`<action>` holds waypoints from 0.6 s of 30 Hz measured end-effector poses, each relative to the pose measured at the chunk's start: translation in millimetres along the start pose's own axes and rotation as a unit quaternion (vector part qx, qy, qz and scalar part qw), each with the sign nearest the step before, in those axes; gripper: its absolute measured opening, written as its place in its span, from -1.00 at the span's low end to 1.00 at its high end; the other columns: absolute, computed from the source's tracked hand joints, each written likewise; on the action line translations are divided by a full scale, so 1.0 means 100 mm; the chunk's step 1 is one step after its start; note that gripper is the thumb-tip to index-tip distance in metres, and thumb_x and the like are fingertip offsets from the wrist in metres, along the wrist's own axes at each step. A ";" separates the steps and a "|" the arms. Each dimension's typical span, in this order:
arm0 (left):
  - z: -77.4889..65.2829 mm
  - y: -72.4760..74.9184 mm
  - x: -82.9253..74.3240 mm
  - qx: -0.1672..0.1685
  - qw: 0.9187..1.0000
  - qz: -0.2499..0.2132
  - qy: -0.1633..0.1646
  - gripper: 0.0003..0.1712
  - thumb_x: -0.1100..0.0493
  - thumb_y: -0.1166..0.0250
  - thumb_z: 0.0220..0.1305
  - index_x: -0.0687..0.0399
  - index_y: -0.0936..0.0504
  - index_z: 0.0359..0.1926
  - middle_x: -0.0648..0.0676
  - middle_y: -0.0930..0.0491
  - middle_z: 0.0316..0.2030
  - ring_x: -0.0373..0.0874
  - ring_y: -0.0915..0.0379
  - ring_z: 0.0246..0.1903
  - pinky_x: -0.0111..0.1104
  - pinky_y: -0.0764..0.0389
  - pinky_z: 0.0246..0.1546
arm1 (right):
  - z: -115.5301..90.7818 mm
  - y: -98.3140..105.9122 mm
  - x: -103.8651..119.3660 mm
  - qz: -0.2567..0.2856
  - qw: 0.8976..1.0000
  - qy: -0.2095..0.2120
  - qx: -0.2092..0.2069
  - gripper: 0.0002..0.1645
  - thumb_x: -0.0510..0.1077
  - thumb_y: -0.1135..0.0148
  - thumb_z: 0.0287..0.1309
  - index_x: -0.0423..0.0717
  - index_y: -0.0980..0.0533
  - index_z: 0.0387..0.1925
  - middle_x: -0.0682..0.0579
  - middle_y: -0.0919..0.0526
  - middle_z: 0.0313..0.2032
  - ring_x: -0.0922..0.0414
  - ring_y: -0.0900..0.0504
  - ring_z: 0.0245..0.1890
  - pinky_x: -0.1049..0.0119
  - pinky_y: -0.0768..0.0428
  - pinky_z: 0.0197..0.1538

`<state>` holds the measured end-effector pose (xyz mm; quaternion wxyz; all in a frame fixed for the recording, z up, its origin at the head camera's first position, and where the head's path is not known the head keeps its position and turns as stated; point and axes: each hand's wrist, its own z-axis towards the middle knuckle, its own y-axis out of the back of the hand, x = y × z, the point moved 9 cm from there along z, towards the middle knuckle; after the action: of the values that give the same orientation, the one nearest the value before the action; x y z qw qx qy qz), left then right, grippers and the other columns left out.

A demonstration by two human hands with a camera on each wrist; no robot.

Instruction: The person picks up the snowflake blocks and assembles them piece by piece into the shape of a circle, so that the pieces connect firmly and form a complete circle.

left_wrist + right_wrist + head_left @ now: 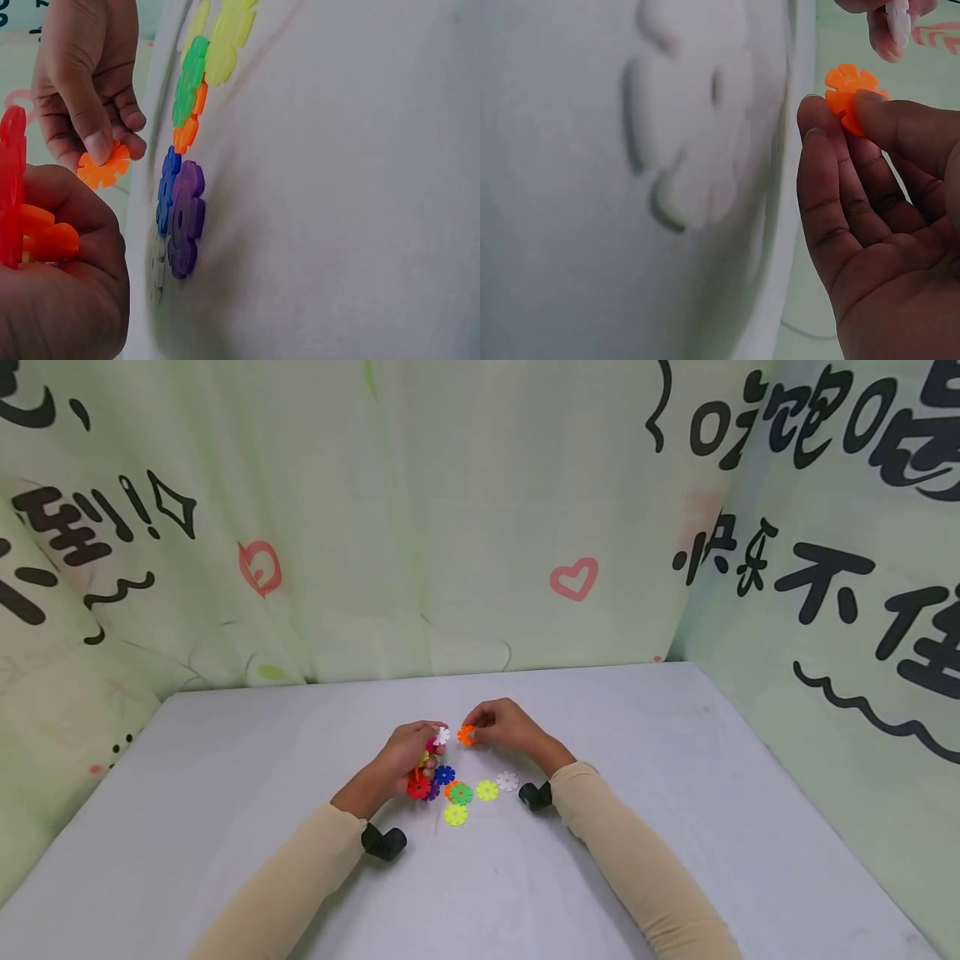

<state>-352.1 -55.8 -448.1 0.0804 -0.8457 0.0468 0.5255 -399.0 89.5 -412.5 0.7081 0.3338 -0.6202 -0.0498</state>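
Observation:
My left hand point(405, 750) grips a joined string of plastic snowflake discs, with a red disc point(418, 788) at the near end and a white disc point(442, 736) at the far end. Orange, yellow and pink pieces show between them, partly hidden by the fingers. Just to the right, my right hand point(512, 727) pinches a single orange snowflake disc point(466, 735) between thumb and fingers. In the right wrist view, this orange disc point(847, 90) is a short gap away from the white disc point(898, 22) in the left hand.
On the white tabletop point(480, 893) below the hands lie a blue disc point(445, 774), a purple disc point(431, 793), a green disc point(461, 793) overlapping an orange one, two yellow discs point(487, 790) and a white disc point(507, 781). Printed curtains point(480, 527) surround the table's back and sides.

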 end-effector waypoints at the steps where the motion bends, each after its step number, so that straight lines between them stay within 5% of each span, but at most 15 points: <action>1: 0.00 0.00 0.00 0.001 1.000 0.000 0.000 -0.58 0.04 0.04 0.53 0.06 -0.33 0.30 0.08 -0.45 -0.38 -0.20 -0.23 -0.64 -0.50 -0.41 -0.60 | -0.01 -0.01 0.02 0.001 1.000 0.003 0.005 -0.84 -0.41 -0.23 0.15 -0.27 -0.61 -0.21 -0.02 -0.65 -0.33 0.10 -0.58 -0.38 0.32 -0.59 -0.25; 18: 0.02 -0.04 0.01 0.014 1.000 0.006 -0.006 -0.60 0.06 0.07 0.54 0.09 -0.36 0.27 0.09 -0.48 -0.37 -0.20 -0.22 -0.64 -0.49 -0.39 -0.61 | -0.09 0.07 0.17 0.066 0.998 0.012 -0.007 -0.88 -0.39 -0.26 0.16 -0.26 -0.58 -0.23 -0.06 -0.68 -0.31 -0.04 -0.68 -0.25 0.10 -0.62 -0.09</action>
<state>-352.4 -51.6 -449.8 0.0889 -0.8409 0.0589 0.5306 -389.1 91.0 -394.5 0.7195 0.2881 -0.6319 -0.0031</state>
